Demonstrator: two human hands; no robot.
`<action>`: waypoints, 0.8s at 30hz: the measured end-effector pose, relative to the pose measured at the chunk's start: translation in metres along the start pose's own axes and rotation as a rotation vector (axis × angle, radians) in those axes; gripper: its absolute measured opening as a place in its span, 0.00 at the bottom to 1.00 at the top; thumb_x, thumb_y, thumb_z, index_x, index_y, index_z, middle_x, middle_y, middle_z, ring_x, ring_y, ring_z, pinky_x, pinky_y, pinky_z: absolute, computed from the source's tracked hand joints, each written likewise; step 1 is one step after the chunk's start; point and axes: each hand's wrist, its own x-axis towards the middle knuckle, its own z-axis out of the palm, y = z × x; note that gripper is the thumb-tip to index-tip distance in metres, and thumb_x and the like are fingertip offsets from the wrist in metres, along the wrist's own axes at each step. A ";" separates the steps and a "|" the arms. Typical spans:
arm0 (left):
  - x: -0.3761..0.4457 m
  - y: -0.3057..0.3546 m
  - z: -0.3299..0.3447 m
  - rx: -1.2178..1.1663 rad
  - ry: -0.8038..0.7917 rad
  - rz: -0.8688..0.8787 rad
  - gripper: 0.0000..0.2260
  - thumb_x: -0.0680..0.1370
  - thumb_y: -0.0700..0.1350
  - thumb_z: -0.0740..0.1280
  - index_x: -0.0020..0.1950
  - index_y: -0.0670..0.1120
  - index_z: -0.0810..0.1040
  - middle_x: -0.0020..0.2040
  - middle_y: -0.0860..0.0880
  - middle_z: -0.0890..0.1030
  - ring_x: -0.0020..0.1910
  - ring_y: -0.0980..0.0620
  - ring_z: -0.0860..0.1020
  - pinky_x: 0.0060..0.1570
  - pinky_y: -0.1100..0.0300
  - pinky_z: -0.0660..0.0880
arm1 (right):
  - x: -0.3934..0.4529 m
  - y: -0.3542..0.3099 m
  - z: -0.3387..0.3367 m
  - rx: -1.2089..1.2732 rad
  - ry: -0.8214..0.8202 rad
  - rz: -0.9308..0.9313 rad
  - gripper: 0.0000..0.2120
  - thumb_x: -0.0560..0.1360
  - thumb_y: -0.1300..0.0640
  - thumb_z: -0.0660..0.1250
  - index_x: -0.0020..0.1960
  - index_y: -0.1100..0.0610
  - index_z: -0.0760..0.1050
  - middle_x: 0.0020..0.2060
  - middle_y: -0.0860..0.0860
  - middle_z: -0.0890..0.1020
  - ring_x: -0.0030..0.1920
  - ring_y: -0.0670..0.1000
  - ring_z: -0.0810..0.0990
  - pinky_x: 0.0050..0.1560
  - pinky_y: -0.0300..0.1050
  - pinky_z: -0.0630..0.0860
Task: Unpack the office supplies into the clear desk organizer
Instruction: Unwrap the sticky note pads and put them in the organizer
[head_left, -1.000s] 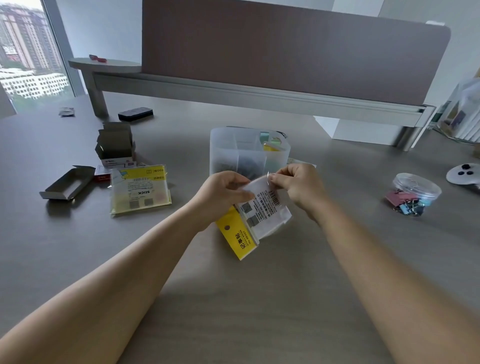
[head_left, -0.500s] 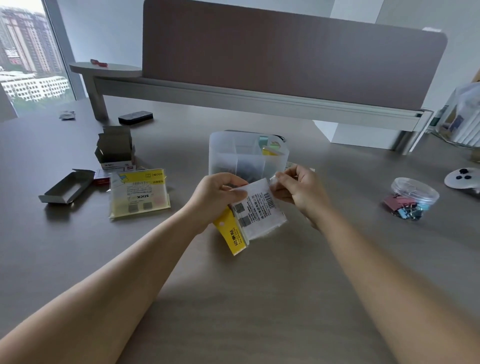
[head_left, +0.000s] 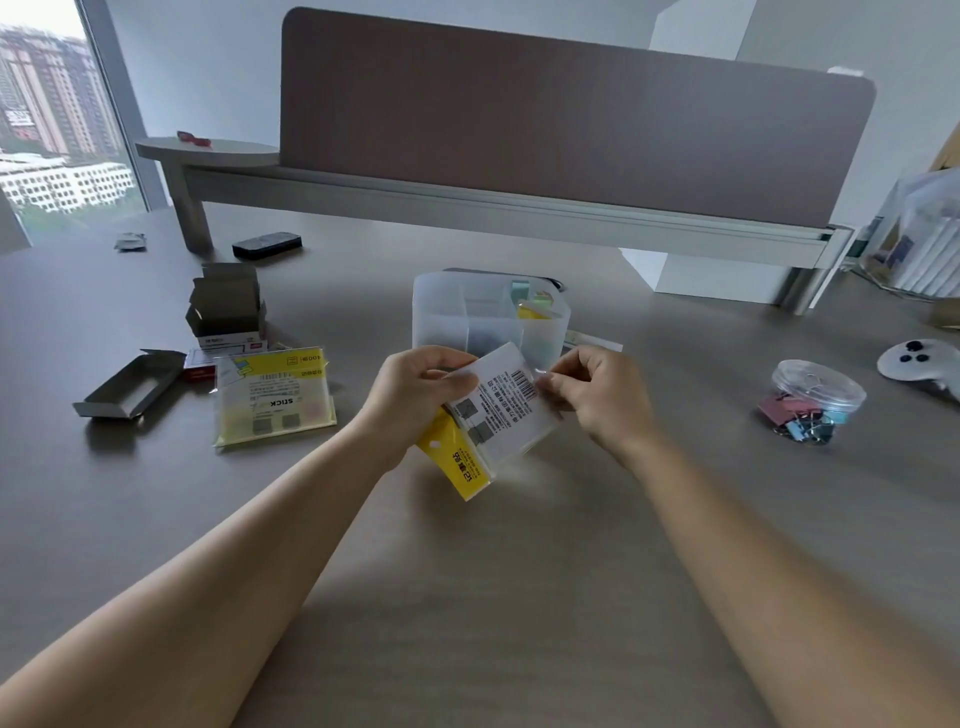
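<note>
The supply packet (head_left: 493, 415) is held above the table (head_left: 519, 597), tilted, yellow header nearest; it is pinched by the left hand (head_left: 415, 395) and the right hand (head_left: 597, 395) at its far edge. Just beyond, the clear desk organizer (head_left: 457, 317) is seen.

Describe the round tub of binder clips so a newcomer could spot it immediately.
Start at the clear desk organizer mid-desk and look right, past the right hand. The round clear tub lies there, coloured binder clips spilling from it; the white controller beside it is opaque.
</note>
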 end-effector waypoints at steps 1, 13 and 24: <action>0.000 0.000 -0.001 -0.011 -0.008 -0.003 0.06 0.74 0.36 0.64 0.45 0.47 0.77 0.39 0.48 0.80 0.37 0.52 0.80 0.32 0.65 0.78 | 0.001 -0.001 -0.001 0.046 -0.018 0.033 0.12 0.72 0.65 0.67 0.32 0.56 0.71 0.30 0.51 0.77 0.34 0.51 0.77 0.43 0.46 0.77; 0.003 0.003 -0.010 0.079 -0.074 0.001 0.06 0.75 0.37 0.63 0.50 0.46 0.76 0.41 0.48 0.79 0.39 0.51 0.79 0.32 0.65 0.78 | 0.005 -0.002 -0.020 0.362 -0.203 0.206 0.11 0.75 0.70 0.59 0.35 0.61 0.70 0.24 0.50 0.82 0.26 0.46 0.81 0.30 0.39 0.80; 0.007 -0.001 -0.007 -0.006 0.009 -0.033 0.05 0.73 0.37 0.67 0.39 0.46 0.76 0.37 0.48 0.80 0.34 0.52 0.79 0.33 0.60 0.77 | -0.001 -0.002 -0.009 -0.172 -0.010 -0.077 0.13 0.70 0.70 0.66 0.34 0.53 0.73 0.42 0.49 0.74 0.42 0.47 0.74 0.45 0.37 0.70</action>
